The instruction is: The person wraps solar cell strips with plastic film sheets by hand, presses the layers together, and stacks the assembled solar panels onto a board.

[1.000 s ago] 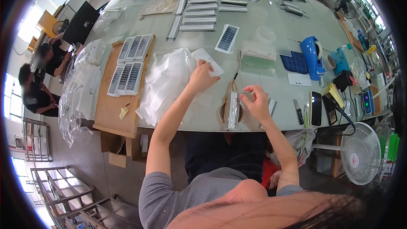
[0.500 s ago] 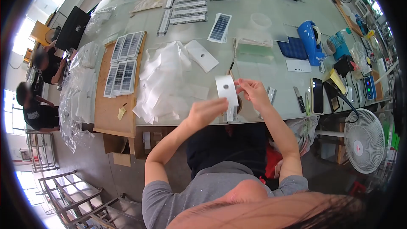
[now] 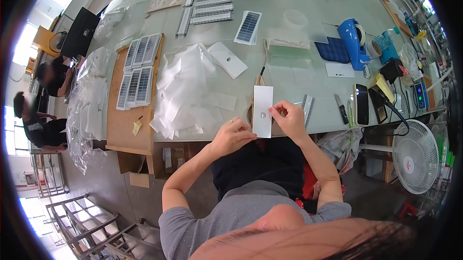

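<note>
White card point(image 3: 262, 100), hands point(image 3: 231, 137) at edges, tabletop point(image 3: 292, 86) beyond

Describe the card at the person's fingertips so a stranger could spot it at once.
Find the big table and follow it to its near edge. There, the left hand and right hand touch a narrow white card. Unlike the similar white piece lying farther off, it has both hands on it.

Narrow card point(image 3: 262, 102): white, one round grey spot
Sheet pile point(image 3: 181, 93): translucent white
Board point(image 3: 129, 139): tan
Panel stacks point(image 3: 135, 86): dark blue-grey, ruled with pale lines, white-edged
Tabletop point(image 3: 299, 80): pale grey-green
Tape dispenser point(image 3: 348, 33): bright blue
Pad point(image 3: 330, 52): dark blue
Phone point(image 3: 360, 105): black
Floor fan point(image 3: 417, 151): white, small red mark on hub
Shirt point(image 3: 255, 202): grey, pale-flecked
</note>
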